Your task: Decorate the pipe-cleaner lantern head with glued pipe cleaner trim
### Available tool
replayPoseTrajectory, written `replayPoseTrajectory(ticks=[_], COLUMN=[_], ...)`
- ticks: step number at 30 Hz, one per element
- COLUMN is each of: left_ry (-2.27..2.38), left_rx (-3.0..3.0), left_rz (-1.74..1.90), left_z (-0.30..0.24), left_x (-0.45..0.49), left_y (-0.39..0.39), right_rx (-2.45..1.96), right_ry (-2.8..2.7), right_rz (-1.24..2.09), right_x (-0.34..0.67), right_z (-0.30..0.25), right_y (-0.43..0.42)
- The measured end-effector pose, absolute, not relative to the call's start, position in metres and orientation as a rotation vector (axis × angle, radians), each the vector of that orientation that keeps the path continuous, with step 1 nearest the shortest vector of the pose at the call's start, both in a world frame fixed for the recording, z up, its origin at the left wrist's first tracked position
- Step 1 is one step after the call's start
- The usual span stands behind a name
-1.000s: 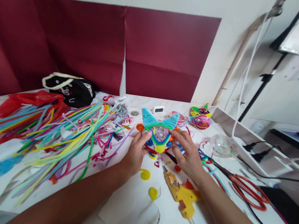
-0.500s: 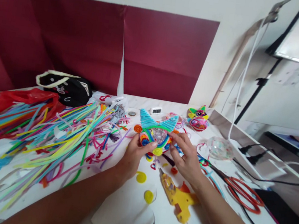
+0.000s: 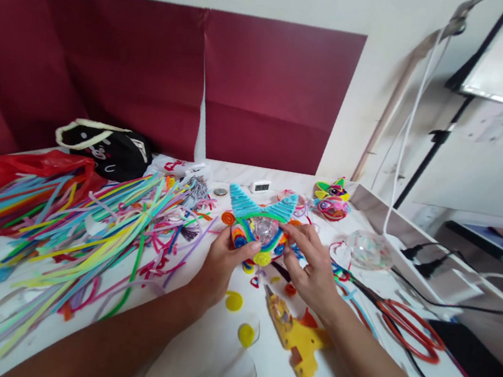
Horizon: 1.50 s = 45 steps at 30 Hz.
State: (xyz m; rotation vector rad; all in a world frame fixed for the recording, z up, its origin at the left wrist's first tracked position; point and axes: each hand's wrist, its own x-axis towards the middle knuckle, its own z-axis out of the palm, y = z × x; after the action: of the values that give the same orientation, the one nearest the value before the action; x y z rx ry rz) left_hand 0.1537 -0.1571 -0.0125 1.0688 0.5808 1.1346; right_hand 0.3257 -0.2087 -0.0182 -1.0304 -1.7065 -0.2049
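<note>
My left hand [image 3: 218, 265] grips a pipe-cleaner craft figure [image 3: 261, 222] with two blue ears, a clear domed middle and rainbow coils, thumb across its lower front. My right hand [image 3: 310, 265] touches the figure's right side, with its fingers pinched there. The figure is tilted up off the white table [image 3: 208, 363]. Small yellow coiled discs [image 3: 234, 301] lie just below my left hand.
A big heap of coloured pipe cleaners [image 3: 101, 223] covers the left. A yellow glue gun [image 3: 294, 335] lies under my right wrist. Red-handled scissors [image 3: 409, 332], a clear dome [image 3: 367, 247], a second finished figure [image 3: 333, 200], a black bag [image 3: 103, 146] and a red plastic bag [image 3: 25, 166] surround them.
Both hands lifted and tilted the figure a little toward me. My left thumb moved across its lower front. The view shifted slightly left.
</note>
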Motion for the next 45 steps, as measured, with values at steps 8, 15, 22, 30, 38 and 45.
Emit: replayPoseTrajectory(ticks=[8,15,22,30,38,45], left_ry=[0.616,0.634,0.59,0.579,0.476,0.491], left_rx=[1.103,1.121,1.123,1.091,1.122,1.107], left_rz=[1.167,1.188,1.132,1.136,1.163,1.151], left_z=[-0.015,-0.0166,-0.0165,-0.0178,-0.0161,-0.0197], left_x=[0.1545,0.1547,0.1534,0.1533,0.155,0.1536], left_y=[-0.1557,-0.1559,-0.1552,-0.1538,-0.1538,-0.1508], right_rx=[-1.024,-1.028,-1.058,-1.048,-1.066,-1.043], right_ry=[-1.71,-1.719,-1.731,-1.77,-1.807,-1.793], right_rz=[-0.214,-0.224,-0.267,-0.316,-0.425,-0.562], right_x=[0.326,0.3257,0.328,0.3291,0.3289,0.3284], right_z=[-0.0195,-0.019,-0.018,-0.0197,-0.0183,-0.014], right_y=[-0.2084,-0.2091,-0.2093,-0.2088,-0.2111,-0.2125])
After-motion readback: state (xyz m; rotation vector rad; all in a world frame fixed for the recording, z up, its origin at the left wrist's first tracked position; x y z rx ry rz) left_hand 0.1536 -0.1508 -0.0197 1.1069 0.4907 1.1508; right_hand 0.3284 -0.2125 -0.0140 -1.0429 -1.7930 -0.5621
